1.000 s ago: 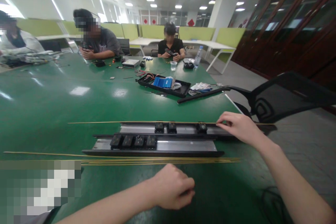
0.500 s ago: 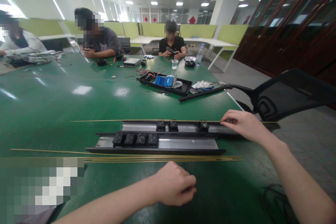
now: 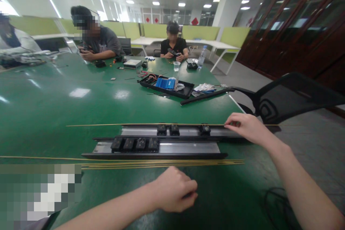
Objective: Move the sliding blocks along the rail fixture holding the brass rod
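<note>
My right hand (image 3: 239,125) pinches a long thin brass-coloured rod (image 3: 145,124) between thumb and fingers. This rod lies along the back edge of the far metal rail (image 3: 187,130), which has black side strips and carries three black blocks, one of them the right block (image 3: 205,129). Nearer to me is a second rail (image 3: 188,147), with several black blocks (image 3: 140,144) side by side on its left half. In front of it several more thin rods (image 3: 175,163) lie roughly parallel. My left hand (image 3: 179,188) is curled closed just below these rods, and nothing shows in it.
Beyond the rails sits a black tray (image 3: 185,91) with a blue finned part (image 3: 165,83), gloves (image 3: 204,89) and a long black strip (image 3: 206,96). An office chair (image 3: 293,95) stands at the right edge. Co-workers sit across the green table (image 3: 102,104). A cable hangs at lower right.
The camera view has swung slightly, so most things sit a little further left in the picture. Both hands keep nearly the same pose, the right still pinching the rod.
</note>
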Motion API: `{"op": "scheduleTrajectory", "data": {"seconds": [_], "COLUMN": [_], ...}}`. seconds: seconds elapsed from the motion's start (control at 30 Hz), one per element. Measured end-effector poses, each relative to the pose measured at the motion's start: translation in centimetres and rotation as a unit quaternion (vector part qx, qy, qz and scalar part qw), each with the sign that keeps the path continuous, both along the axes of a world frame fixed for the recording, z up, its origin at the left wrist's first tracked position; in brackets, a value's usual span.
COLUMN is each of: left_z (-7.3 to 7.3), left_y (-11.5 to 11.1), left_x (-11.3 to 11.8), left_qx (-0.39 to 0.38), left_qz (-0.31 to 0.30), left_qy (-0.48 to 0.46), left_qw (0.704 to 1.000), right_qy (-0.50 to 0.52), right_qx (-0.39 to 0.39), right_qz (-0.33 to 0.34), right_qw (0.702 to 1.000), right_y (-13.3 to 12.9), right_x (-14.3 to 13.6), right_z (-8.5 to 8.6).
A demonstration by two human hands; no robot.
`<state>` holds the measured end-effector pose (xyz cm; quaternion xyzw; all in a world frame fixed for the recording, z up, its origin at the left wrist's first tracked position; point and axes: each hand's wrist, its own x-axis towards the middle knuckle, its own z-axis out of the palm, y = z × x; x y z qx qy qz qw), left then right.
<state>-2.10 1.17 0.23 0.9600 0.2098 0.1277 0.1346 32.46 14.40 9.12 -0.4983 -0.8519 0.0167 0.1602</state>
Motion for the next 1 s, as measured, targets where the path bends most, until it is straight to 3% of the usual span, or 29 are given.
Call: {"op": "scheduleTrajectory", "data": {"seconds": [0.33,1.0], "left_z": [-0.1,-0.7], "left_y": [0.0,-0.1], "left_x": [-0.1,0.0], "left_qx": [-0.002,0.002], "left_qz": [0.002,0.007], "left_qy": [-0.009,-0.025], "left_qw": [1.000,1.000], "right_qy": [-0.010,-0.020], "right_qx": [-0.002,-0.041], "right_qz": [-0.022,-0.060], "right_qw": [1.000,0.997], "right_y": [0.3,0.4], "right_x": [1.7,2.0], "right_z": [0.0,0.2]}}
